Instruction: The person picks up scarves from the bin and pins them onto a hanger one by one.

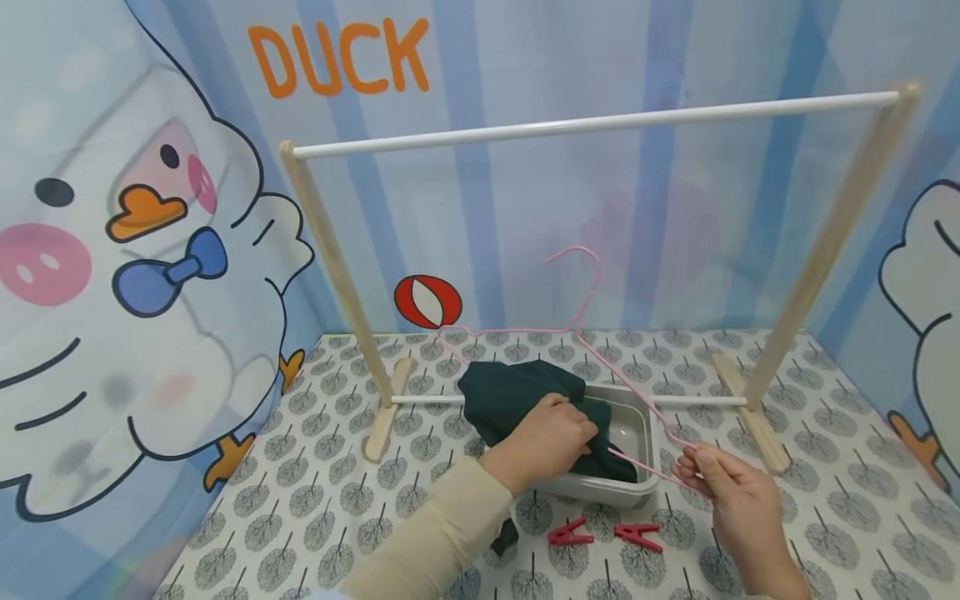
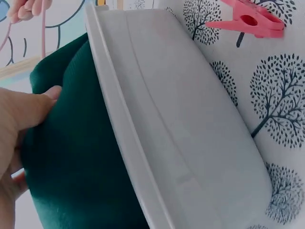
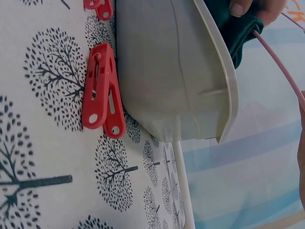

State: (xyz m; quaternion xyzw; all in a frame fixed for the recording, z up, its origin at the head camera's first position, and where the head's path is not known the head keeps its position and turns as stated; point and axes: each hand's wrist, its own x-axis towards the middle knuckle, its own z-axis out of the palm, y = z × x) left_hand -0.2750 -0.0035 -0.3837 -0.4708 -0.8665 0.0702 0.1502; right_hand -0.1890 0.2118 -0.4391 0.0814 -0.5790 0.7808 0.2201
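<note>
A dark green garment point(image 1: 491, 396) of ribbed cloth lies bunched over a light grey plastic basin point(image 1: 600, 492). My left hand point(image 1: 546, 435) grips its edge, thumb on top of the cloth in the left wrist view. A thin pink hanger point(image 1: 525, 331) stands tilted over the basin, hook upward. Its lower bar runs into the green cloth beside my left hand. Out to the right, my right hand point(image 1: 738, 492) pinches the hanger's right corner between thumb and fingers. Part of the hanger's left side is hidden behind the garment.
Behind the basin stands a wooden rack with a white top rail point(image 1: 600, 125) and a low crossbar. Two red clothespins point(image 1: 570, 532) point(image 3: 102, 90) lie in front of the basin on the tree-print cloth. A small dark object point(image 1: 506, 537) shows beside my left sleeve.
</note>
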